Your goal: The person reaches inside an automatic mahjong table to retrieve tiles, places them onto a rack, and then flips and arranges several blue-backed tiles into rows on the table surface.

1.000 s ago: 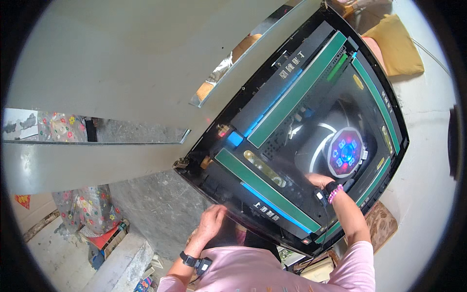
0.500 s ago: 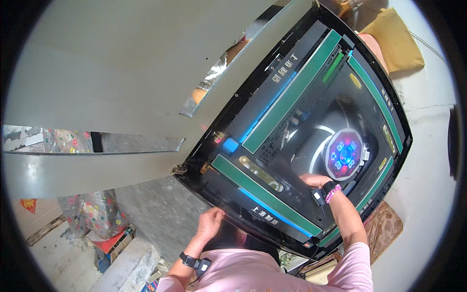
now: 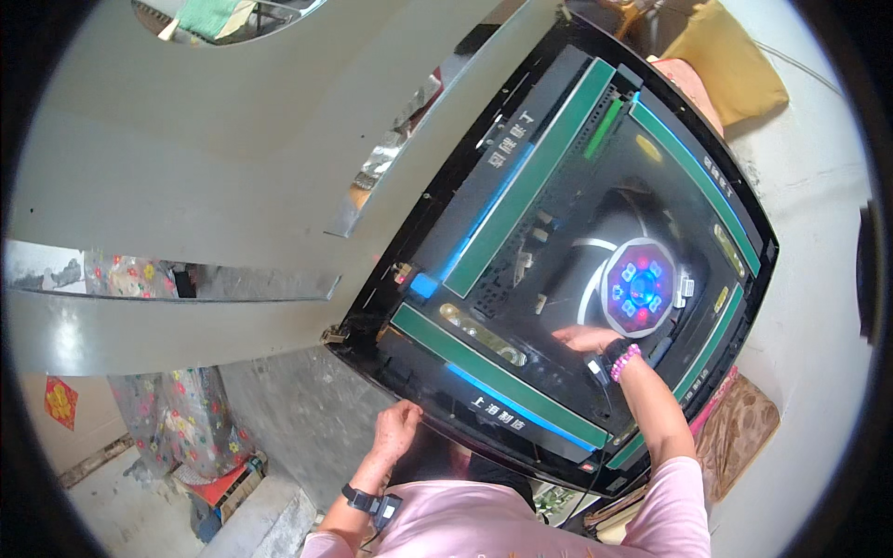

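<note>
An automatic mahjong table (image 3: 391, 361), tilted in view, lies before me with its workings uncovered. My right hand (image 3: 586, 338), a pink bead bracelet and black strap at its wrist, reaches inside. Its fingers stretch leftward over the dark inner deck (image 3: 558, 363), with nothing visible in them. Right beside it is the octagonal control dial (image 3: 638, 286), lit red and blue. My left hand (image 3: 398, 427) is closed by the table's near left edge, fingertips bunched; I see nothing in it. Green panels (image 3: 502, 377) with blue strips surround the deck.
A large grey cover panel (image 3: 186, 167) with long slots and a round hole stands at the left. Flowered plastic sheeting (image 3: 206, 418) is below it. A yellow cushion (image 3: 726, 70) lies at the far right, a brown patterned cushion (image 3: 744, 432) at the near right.
The view has shifted, so the table sits a little farther left. My right hand has moved slightly leftward with it; my left hand stays by the table's edge.
</note>
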`<state>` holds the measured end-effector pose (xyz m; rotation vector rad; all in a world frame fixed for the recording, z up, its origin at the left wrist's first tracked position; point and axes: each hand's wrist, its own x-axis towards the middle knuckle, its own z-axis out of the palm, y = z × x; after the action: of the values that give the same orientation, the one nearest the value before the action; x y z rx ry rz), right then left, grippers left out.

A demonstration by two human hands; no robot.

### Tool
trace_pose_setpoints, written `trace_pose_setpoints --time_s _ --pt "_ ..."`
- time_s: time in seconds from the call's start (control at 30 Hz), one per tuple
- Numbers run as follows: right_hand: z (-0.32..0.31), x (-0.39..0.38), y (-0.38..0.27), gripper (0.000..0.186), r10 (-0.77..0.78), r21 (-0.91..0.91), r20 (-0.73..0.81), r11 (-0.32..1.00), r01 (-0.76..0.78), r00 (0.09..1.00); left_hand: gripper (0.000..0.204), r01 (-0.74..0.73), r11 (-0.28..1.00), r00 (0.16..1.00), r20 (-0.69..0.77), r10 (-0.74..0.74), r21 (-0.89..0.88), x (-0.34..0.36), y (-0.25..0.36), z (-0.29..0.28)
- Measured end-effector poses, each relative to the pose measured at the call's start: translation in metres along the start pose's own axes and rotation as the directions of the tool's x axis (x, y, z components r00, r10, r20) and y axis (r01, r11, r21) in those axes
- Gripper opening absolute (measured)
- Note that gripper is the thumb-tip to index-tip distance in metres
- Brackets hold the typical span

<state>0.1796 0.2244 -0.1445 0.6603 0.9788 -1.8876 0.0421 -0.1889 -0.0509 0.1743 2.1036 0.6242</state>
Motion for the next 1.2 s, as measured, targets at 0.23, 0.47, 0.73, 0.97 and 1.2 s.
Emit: trace_pose_setpoints --time_s 0.23,0.47,0.73,0.97,1.2 --pt "-0.010 0.019 0.008 0.035 0.056 -0.085 0.027 0.995 -0.054 0.998 0.019 0.020 0.995 1.000 -0.017 -0.021 -0.096 -0.003 -0.019 0.009" --pt "-0.035 0.018 0.046 0.030 0.043 -0.187 0.018 0.982 -0.039 0.999 0.020 -0.050 0.998 0.998 0.030 0.049 0.028 0.003 0.010 -0.009" --pt "-0.044 0.023 0.063 0.027 0.041 -0.286 0.011 0.958 -0.036 0.999 0.022 -0.538 0.816 0.724 -0.381 0.576 0.212 0.087 0.068 -0.050" --pt "0.031 -0.023 0.026 0.044 -0.205 -0.217 -0.657 0.973 0.078 0.725 0.036 -0.441 0.861 0.735 -0.450 0.508 0.253 0.146 0.088 -0.058" --pt "0.080 -0.042 0.053 0.030 -0.365 -0.226 -0.818 0.915 0.335 0.445 0.033 -0.441 0.872 0.743 -0.459 0.488 0.213 0.161 0.080 -0.054"
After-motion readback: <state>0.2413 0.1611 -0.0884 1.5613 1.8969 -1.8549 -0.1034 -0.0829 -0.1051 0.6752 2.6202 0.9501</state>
